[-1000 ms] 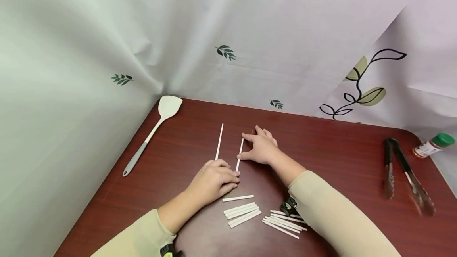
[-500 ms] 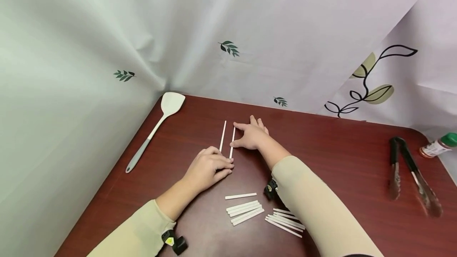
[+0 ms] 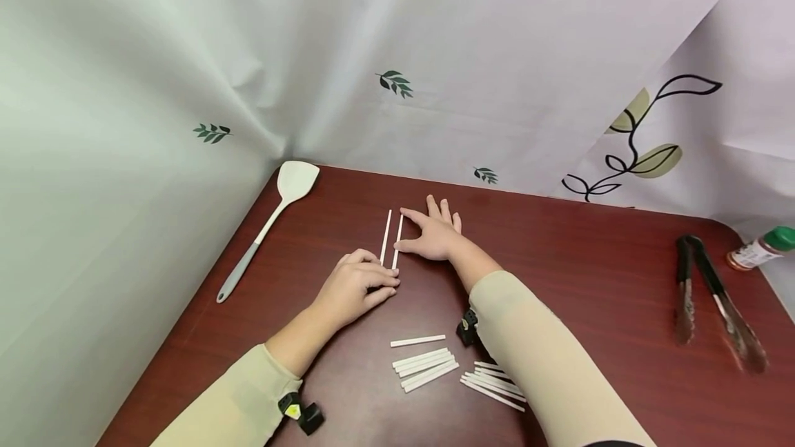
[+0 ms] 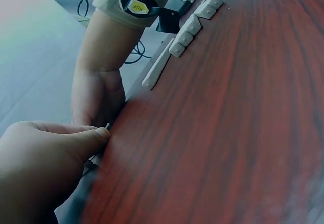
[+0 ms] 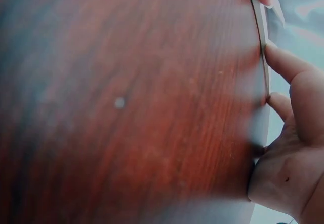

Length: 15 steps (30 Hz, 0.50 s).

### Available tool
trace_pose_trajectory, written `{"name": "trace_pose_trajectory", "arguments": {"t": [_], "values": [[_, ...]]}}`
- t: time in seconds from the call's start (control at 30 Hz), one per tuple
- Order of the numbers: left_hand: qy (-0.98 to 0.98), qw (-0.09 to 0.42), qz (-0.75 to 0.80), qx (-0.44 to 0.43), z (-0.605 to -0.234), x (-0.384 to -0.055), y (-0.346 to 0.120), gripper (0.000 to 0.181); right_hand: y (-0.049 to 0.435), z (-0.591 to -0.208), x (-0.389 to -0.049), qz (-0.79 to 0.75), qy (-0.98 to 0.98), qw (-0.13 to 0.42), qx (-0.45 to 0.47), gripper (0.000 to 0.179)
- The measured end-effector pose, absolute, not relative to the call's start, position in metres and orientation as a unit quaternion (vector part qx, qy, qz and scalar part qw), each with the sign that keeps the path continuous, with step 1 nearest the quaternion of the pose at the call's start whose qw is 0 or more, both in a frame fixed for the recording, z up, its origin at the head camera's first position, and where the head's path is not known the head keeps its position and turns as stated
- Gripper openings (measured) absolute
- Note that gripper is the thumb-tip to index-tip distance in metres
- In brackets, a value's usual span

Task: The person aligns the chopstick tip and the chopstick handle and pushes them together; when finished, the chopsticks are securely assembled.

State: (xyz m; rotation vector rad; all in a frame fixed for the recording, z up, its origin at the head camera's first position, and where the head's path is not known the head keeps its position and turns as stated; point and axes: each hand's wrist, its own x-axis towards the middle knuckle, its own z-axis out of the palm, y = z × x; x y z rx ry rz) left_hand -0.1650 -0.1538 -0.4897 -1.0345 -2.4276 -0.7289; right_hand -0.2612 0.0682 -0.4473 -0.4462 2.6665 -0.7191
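Two thin white sticks lie almost parallel on the dark red table, a narrow gap between them: a left stick (image 3: pixel 386 236) and a right stick (image 3: pixel 399 227). My left hand (image 3: pixel 355 286) rests at their near ends, its fingertips right at the ends and partly hiding the left one. Along the right stick, my right hand (image 3: pixel 435 235) touches the outer side with thumb and index finger spread apart; its other fingers stretch away over the table. In the right wrist view, two fingertips meet the edge of this stick (image 5: pixel 261 29).
Nearer me lie a single white stick (image 3: pixel 418 341), a group of short white sticks (image 3: pixel 425 369) and another pile (image 3: pixel 493 388) partly under my right sleeve. A spatula (image 3: pixel 269 224) lies left; tongs (image 3: pixel 698 274) and a green-capped bottle (image 3: pixel 754 254) are at right. Curtains border the table (image 3: pixel 590 281).
My right hand has slid the right stick leftward, narrowing the gap to the left stick. My left hand has shifted slightly away from me, staying at the near ends.
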Motion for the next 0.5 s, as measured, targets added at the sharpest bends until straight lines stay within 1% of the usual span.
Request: {"name": "trace_pose_trajectory", "arguments": {"t": [0.13,0.3,0.5], "values": [[-0.868,0.2,-0.266,-0.37,-0.4911,-0.1643,-0.1544,0.022,0.0673,-0.4485,-0.2614,-0.244,0.941,0.174,-0.156,0.084],[-0.857,0.214,-0.274,-0.381,-0.4906,-0.1643,-0.1547,0.023,0.0674,-0.4513,-0.2643,-0.239,0.94,0.181,-0.162,0.085],[-0.847,0.223,-0.281,-0.393,-0.4907,-0.1645,-0.1551,0.023,0.0676,-0.45,-0.2617,-0.229,0.942,0.175,-0.169,0.084]]}}
